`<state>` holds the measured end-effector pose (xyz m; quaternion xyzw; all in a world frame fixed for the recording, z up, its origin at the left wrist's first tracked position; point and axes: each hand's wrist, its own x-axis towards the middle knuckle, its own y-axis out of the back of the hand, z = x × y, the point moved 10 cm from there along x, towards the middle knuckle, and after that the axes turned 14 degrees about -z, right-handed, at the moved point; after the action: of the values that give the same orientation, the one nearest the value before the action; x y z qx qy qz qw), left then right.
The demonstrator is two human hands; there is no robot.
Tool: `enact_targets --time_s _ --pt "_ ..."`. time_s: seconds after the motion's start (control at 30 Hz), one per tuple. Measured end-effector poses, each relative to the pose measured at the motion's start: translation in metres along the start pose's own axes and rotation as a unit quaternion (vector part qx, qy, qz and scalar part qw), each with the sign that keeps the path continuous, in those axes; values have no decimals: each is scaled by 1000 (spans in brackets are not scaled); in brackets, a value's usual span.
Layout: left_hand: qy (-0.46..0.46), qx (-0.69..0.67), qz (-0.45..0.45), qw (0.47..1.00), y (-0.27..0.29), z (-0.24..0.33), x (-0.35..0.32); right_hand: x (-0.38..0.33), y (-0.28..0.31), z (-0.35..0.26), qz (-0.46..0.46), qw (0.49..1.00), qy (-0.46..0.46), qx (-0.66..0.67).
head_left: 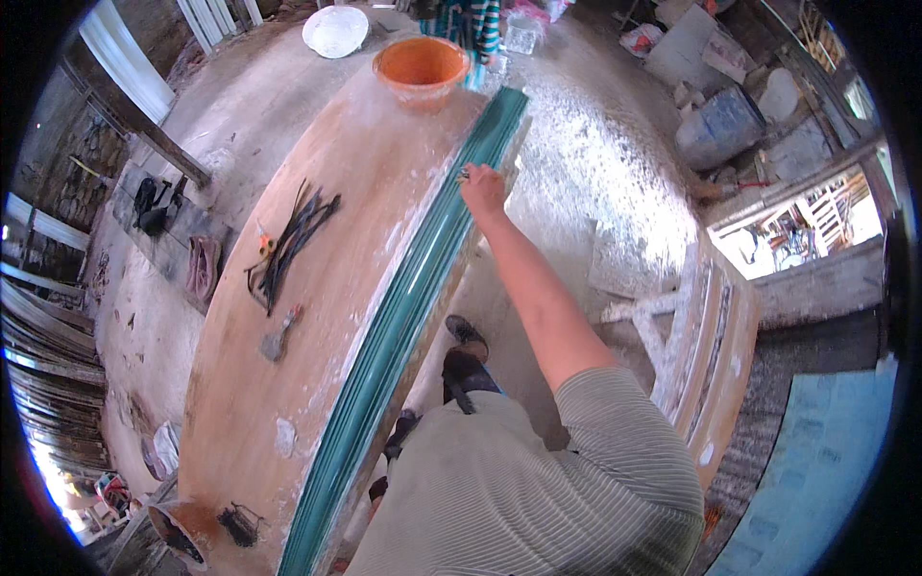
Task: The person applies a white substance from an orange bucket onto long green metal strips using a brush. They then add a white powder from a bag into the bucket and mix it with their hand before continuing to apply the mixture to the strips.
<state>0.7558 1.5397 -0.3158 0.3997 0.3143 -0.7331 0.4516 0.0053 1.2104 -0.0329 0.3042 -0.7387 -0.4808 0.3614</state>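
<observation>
My right hand (482,189) reaches forward and rests on the edge of a long teal moulded strip (403,317) that runs along the right side of a long wooden workbench (336,240). Its fingers close around a small dark tool, too small to identify, pressed against the strip. My left hand is not in view. My grey striped shirt fills the lower middle of the picture.
An orange bucket (421,69) stands at the bench's far end. A bundle of dark strips (293,240), a small trowel (277,341) and a dark object (240,525) lie on the bench. A white basin (335,31), a blue barrel (720,125) and a plaster-splashed wooden frame (706,336) stand around.
</observation>
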Motion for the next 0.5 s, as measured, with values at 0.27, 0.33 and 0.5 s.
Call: enact_targets --time_s 0.27,0.33,0.5 --pt "4 -62 72 995 -129 80 -18 176 -10 134 -16 999 -45 12" --pt "21 -58 104 993 -149 95 -16 210 -10 162 -18 998 -52 -8" --pt "16 -103 140 985 -195 123 -23 272 -13 224 11 998 -61 20"
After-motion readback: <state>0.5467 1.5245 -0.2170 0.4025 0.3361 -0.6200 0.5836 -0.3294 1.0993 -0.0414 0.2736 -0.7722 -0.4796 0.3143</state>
